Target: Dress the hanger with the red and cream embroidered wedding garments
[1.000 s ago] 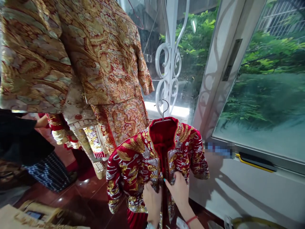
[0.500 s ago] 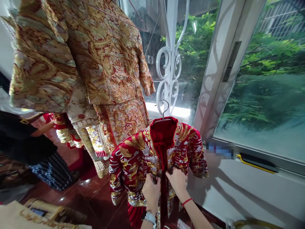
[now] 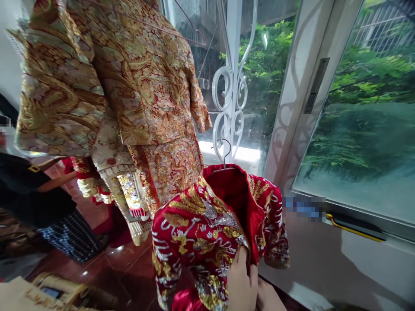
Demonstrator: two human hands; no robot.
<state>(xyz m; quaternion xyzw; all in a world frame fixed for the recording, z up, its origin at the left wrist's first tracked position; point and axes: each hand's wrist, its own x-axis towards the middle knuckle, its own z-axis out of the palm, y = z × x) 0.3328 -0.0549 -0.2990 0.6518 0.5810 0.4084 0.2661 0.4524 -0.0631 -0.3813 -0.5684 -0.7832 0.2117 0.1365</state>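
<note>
A red jacket (image 3: 204, 224) with gold and silver embroidery hangs on a metal hanger (image 3: 226, 154) low in front of me. My left hand (image 3: 241, 280) is closed on the edge of its front panel, fingers curled at the embroidered border. Close beside it, at the bottom of the view, is my right hand (image 3: 269, 297), by the other front panel. Its fingers are hidden behind my left hand and the cloth. The jacket's collar stands open, showing red lining.
Large gold embroidered garments (image 3: 155, 99) hang at the upper left. White scroll ironwork (image 3: 227, 88) stands before the window. A black and yellow tool (image 3: 356, 228) lies along the sill. At the left is another person (image 3: 35, 190) in dark clothes, arm reaching toward red garments.
My left hand has moved right and down, pulling its front panel across toward the other. My right hand has gone lower, partly behind the left. The jacket appears larger and twisted.
</note>
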